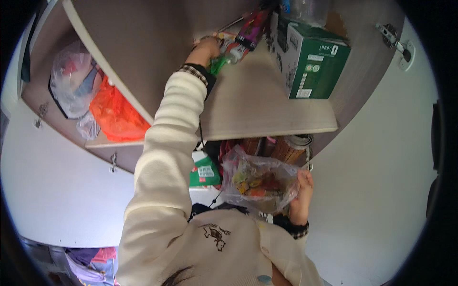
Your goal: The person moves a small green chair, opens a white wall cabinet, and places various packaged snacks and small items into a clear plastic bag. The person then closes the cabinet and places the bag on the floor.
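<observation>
My left hand [207, 50] reaches deep onto the upper shelf [243, 111] of a cabinet. Its fingers are blurred and partly hidden among packaged items, so I cannot tell whether they grip anything. Beside it lie a crumpled green plastic wrapper [217, 65] and a purple and red package [250, 34]. Lower down, in front of my body, my right hand [303, 193] grips the rim of a clear plastic bag [282, 168]. Small yellow, red and orange wrapped items [257, 184] sit inside the bag, whose mouth gapes.
A green and white carton [320, 68] stands on the shelf's right side. An orange plastic bag [116, 114] and a clear bag [69, 78] fill the left compartment. Below are rolled wood-patterned sheets [286, 152] and a green box [205, 171]. White cabinet doors [365, 171] flank me.
</observation>
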